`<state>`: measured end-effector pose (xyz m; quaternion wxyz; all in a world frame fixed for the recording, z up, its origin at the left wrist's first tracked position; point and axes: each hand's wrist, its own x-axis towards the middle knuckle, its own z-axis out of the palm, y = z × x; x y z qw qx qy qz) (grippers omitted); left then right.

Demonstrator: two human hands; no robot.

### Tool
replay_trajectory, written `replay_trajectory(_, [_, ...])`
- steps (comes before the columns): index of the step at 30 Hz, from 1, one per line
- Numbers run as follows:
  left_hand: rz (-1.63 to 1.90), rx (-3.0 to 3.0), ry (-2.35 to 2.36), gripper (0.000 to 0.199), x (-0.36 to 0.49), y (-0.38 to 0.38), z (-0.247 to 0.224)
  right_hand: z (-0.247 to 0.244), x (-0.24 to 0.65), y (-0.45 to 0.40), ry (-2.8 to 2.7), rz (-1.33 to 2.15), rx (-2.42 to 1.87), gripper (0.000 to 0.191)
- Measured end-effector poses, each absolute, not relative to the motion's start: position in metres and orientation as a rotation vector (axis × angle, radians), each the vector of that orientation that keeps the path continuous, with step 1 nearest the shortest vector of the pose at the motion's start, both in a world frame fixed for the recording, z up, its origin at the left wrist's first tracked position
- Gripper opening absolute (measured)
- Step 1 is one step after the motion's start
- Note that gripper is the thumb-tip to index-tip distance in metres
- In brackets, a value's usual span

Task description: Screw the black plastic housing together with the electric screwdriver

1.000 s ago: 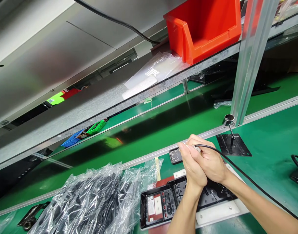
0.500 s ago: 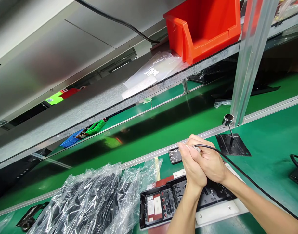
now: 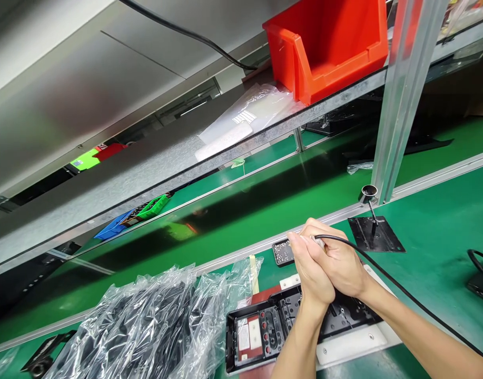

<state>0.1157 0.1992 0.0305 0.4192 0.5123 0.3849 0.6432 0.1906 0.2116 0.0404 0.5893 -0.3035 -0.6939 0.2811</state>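
My left hand (image 3: 312,271) and my right hand (image 3: 339,258) are closed and pressed together above a black plastic housing (image 3: 255,334). A black cable (image 3: 399,284) runs from the lower right into the top of my right hand, which wraps the end of a tool mostly hidden by the fingers. What my left hand holds, if anything, is hidden. The housing lies on a white and red-brown fixture (image 3: 352,348). Just behind my fingers sits a small black tray (image 3: 283,253) of tiny metal screws, partly covered by the hands.
Plastic bags with dark parts (image 3: 146,326) lie left of the housing. A black stand with a metal cup (image 3: 375,234) is at the right, near an upright metal post (image 3: 403,105). A red bin (image 3: 332,73) sits on the shelf above.
The whole view has shifted very slightly. Both hands keep the same closed pose at the same place over the housing.
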Motion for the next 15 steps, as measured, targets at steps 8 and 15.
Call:
replay_trajectory(8, [1.599, 1.289, 0.914, 0.059, 0.1141, 0.1989, 0.0288, 0.0413, 0.1907, 0.2115, -1.62, 0.648, -0.698, 0.037])
replay_trajectory(15, [1.631, 1.287, 0.931, 0.06, 0.1143, 0.1986, 0.0316, 0.041, 0.1906, 0.2115, -1.619, 0.641, -0.706, 0.036])
